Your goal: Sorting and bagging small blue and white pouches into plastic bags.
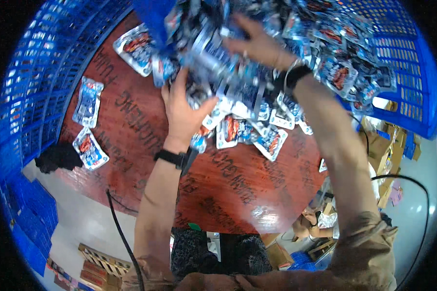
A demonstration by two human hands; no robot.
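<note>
Packets (232,131) lie by the forward-pointing left hand (183,112) and leftward-reaching right hand (261,47), each grip spread wide.

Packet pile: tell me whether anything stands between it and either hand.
Nothing visible does: the left hand is at the near-left edge of the packet pile, the right hand over it. A blurred blue thing hides part of the far-left side, beyond the left hand.

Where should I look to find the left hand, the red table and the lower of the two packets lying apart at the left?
Left hand (183,117): head view, back of the hand.
Red table (218,177): head view, bare top.
Lower packet (91,149): head view, middle of its face.
</note>
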